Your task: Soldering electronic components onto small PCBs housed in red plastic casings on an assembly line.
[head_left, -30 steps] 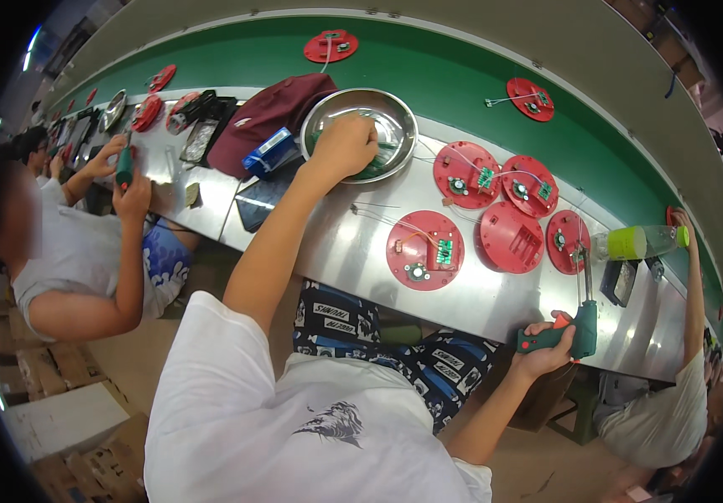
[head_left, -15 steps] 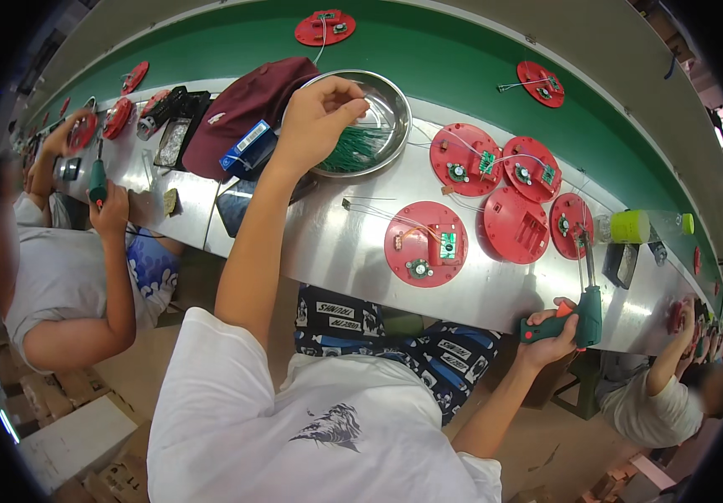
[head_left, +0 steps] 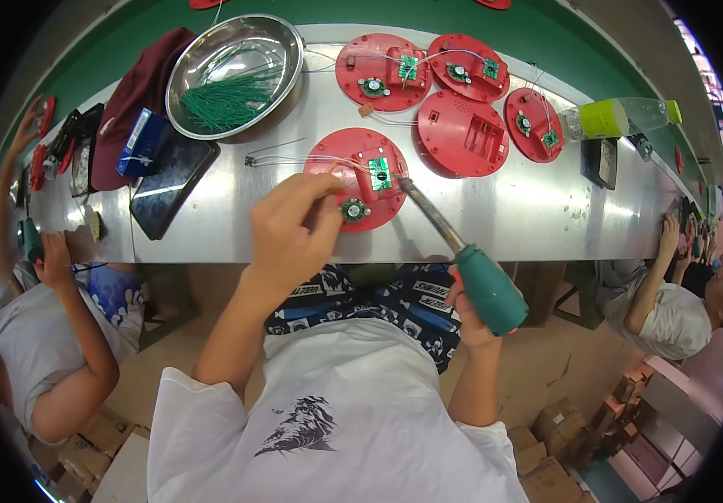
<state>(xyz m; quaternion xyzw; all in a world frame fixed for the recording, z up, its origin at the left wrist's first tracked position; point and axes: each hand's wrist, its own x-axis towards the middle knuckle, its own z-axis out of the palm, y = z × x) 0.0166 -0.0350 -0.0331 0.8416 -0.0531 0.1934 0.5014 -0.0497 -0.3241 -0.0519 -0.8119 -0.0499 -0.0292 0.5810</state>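
A round red plastic base with a small green circuit board, a round speaker-like part and thin wires lies flat before me. My left hand is over its left side, thumb and fingers pinched together. Whatever they pinch is too small or hidden to make out. My right hand grips a green-handled soldering gun, its metal tip pointing at the right edge of the circuit board. Whether the tip touches is unclear. Loose wires trail left from the base.
Behind, a steel bowl holds many thin green wires. More red bases lie back right, near a bottle. At left are a dark tablet-like slab, blue box and maroon cap. Co-workers sit either side.
My left hand has come from above the bowl down to the near red base. My right hand has swung the soldering gun leftward, bringing its tip to the board. The head view has shifted.
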